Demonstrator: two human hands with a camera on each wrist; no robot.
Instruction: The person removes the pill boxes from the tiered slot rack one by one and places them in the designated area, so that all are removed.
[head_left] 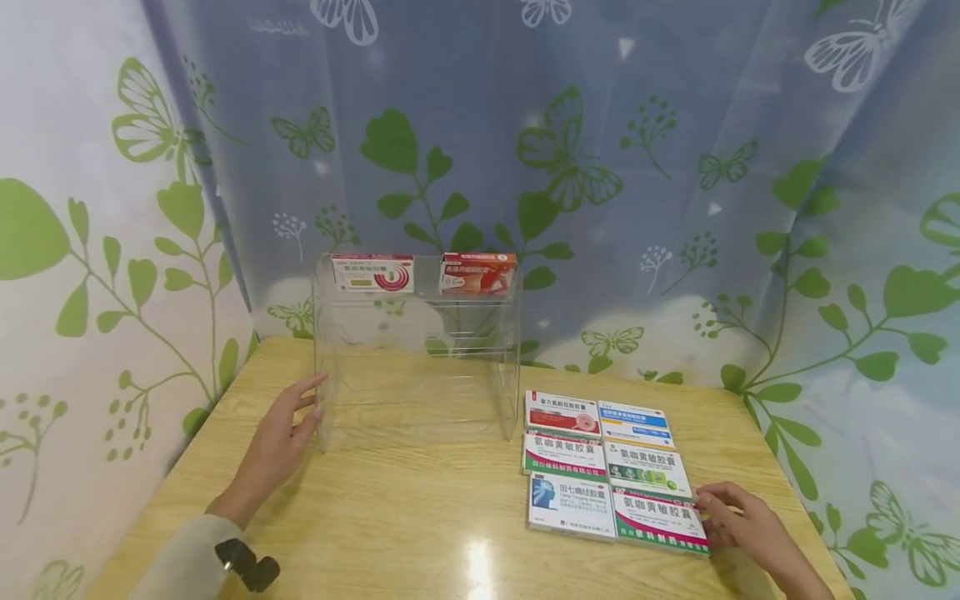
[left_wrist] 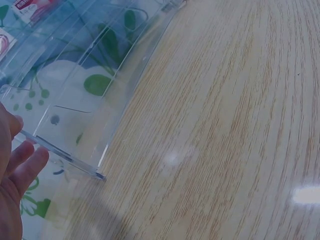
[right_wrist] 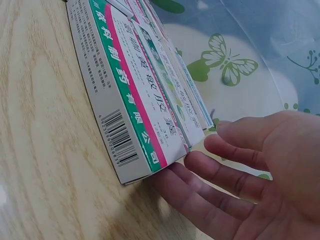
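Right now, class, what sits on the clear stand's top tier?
The clear stand holds a white-and-red box and, right of it, an orange-red box. Their fronts show; backs are hidden.

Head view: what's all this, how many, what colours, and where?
Curtain: count unclear, blue-white-green, behind and beside table
Table: 1, light wood, underneath
Stand: 1, clear, on table, left of table boxes
Swirl box: 1, white-red, stand's top left
Orange box: 1, red-orange, stand's top right
Red-banded box: 1, white-red, table boxes' back left
Blue-banded box: 1, white-blue-orange, back right
Pink-green boxes: 2, white-pink-green, middle left and front right
Green-banded box: 1, white-green, middle right
Blue-head box: 1, white-blue, front left
Sleeve: 1, light, left arm
Wrist strap: 1, dark, over sleeve
Left grip: 1, bare hand, at stand's left edge
Right grip: 1, bare hand, at front-right box's end
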